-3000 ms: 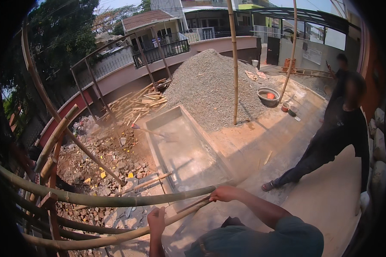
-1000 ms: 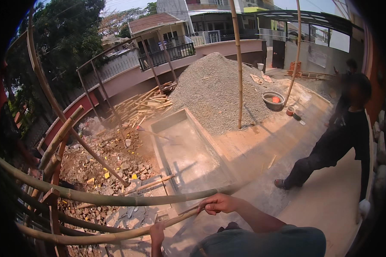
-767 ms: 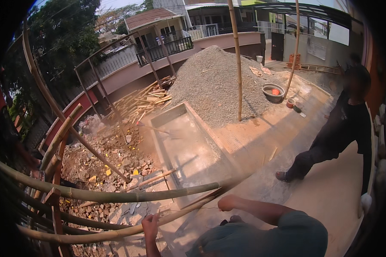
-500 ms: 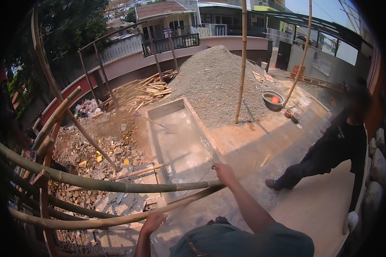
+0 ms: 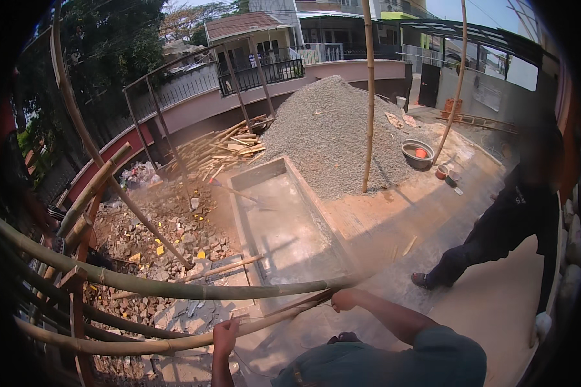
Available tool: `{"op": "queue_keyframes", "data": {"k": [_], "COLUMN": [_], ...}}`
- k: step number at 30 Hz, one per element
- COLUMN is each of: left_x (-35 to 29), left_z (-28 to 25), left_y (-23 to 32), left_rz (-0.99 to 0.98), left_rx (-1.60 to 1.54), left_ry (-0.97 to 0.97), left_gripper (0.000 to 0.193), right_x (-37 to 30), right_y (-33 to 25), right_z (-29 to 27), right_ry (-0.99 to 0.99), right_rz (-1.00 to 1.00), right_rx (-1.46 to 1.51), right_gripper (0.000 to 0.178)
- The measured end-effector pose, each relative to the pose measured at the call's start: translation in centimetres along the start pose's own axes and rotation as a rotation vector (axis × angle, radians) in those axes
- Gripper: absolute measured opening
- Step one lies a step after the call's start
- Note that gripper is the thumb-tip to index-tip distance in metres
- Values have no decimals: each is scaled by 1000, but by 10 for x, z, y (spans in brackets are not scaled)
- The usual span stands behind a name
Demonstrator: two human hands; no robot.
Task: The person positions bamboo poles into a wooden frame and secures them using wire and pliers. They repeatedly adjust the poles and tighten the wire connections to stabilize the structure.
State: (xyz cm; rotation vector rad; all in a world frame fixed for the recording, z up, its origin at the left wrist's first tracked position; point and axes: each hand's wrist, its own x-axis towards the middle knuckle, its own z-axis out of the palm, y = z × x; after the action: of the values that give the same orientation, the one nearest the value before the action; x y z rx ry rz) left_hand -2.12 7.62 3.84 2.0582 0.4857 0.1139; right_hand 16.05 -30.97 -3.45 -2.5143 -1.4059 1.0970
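Note:
Two long bamboo poles cross in front of me, an upper greenish pole (image 5: 174,290) and a lower tan pole (image 5: 142,347). Their right ends come close together near my right hand (image 5: 347,299), whose fingers are pinched on a thin wire beside the lower pole's end. My left hand (image 5: 225,335) is closed, upright against the lower pole. A thin strand, apparently the same wire, shows by its fingers and curves below it. Exactly how the wire runs around the pole is too fine to make out.
Beyond the poles lies a shallow concrete trough (image 5: 319,222) with a long-handled tool across it. Behind it rises a gravel heap (image 5: 332,129). Rubble (image 5: 155,248) covers the left ground. A person in dark clothes (image 5: 497,232) leans at right. Upright bamboo posts (image 5: 369,116) stand around.
My right hand has moved down and toward me, from above the poles to beside the lower pole's end. My left hand has turned upright against the lower pole. The view has shifted slightly.

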Motion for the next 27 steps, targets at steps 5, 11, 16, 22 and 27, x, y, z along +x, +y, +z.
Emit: {"op": "queue_keyframes", "data": {"k": [5,11,16,22,27], "left_x": [-16,3,48,87,107], "left_z": [-16,24,66,84,93], "left_y": [-65,-18,44,165,139], "left_rz": [-38,54,-132,187,201], "left_rx": [136,78,-969,-1614,-566], "left_ry": [-124,-278,2,-125,83], "left_gripper": [40,42,45,53,44], "right_x": [-79,0,26,23,-46], "right_y": [-70,3,-106,-136,-90], "right_z": [-104,-62,-13,-56,-78], "right_ry": [234,1164,1020,340,1354], "right_rz": [-556,662,-61,-698,-140], "right_rx": [1182,402,975,1898,926], "right_gripper": [31,35,68,27,22]}}
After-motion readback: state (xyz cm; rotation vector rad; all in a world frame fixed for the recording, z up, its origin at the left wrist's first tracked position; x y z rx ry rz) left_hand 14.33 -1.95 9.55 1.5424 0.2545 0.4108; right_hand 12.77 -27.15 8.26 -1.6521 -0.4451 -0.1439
